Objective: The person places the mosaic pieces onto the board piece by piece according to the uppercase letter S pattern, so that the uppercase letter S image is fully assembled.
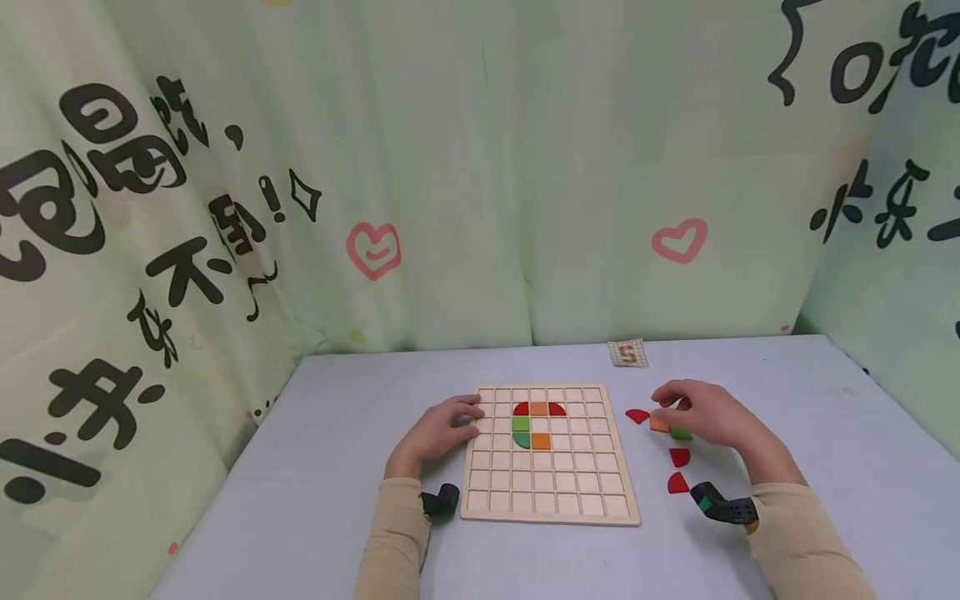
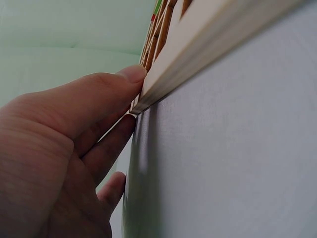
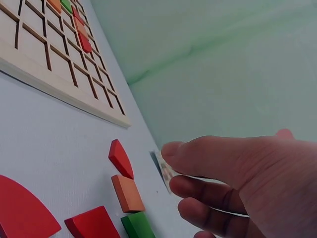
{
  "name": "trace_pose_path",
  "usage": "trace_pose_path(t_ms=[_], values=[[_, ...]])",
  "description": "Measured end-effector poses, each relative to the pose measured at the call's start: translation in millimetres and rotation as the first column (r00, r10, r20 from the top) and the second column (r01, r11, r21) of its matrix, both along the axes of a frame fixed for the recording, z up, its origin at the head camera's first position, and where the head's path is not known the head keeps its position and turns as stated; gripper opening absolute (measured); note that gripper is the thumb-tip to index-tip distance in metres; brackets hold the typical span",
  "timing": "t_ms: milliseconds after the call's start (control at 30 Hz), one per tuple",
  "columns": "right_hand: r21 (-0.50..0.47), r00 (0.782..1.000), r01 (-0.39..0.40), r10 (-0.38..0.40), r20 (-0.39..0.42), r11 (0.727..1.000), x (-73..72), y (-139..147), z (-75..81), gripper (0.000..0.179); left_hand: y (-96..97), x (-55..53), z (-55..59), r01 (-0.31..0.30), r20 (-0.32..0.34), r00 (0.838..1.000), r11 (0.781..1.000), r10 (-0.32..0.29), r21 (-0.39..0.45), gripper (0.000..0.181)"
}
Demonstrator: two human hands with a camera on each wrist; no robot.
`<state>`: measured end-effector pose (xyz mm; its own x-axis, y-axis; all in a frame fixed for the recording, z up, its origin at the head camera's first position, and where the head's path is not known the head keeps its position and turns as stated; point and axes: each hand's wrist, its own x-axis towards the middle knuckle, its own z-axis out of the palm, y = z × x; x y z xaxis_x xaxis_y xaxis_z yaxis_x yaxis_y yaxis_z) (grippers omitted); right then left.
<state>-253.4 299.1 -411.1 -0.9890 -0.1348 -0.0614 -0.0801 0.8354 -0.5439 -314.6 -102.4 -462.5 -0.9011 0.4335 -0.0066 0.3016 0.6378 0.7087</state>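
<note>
Loose tiles (image 1: pixel 679 457) are strung in a bent, roughly far-to-near line right of the board (image 1: pixel 589 505), nearer the right hand (image 1: pixel 708 412), loosely parted with nothing seen held, while the board's left edge is touched by the relaxed, spread left hand (image 1: pixel 435 429).
</note>
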Motion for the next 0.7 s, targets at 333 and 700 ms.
trace_pose_path(t_ms=[333, 700], values=[[0.000, 1.000, 0.019, -0.019, -0.006, 1.000, -3.5, 5.4, -14.1, 0.043, -1.0, -1.1, -1.4, 0.005, -0.003, 1.000, 1.000, -0.005, 0.013, 0.026], [0.020, 0.999, -0.008, 0.009, -0.049, 1.000, -4.9, -6.9, -25.7, 0.044, -0.8, -1.2, -1.8, 0.012, -0.013, 1.000, 1.000, -0.012, -0.005, 0.027]])
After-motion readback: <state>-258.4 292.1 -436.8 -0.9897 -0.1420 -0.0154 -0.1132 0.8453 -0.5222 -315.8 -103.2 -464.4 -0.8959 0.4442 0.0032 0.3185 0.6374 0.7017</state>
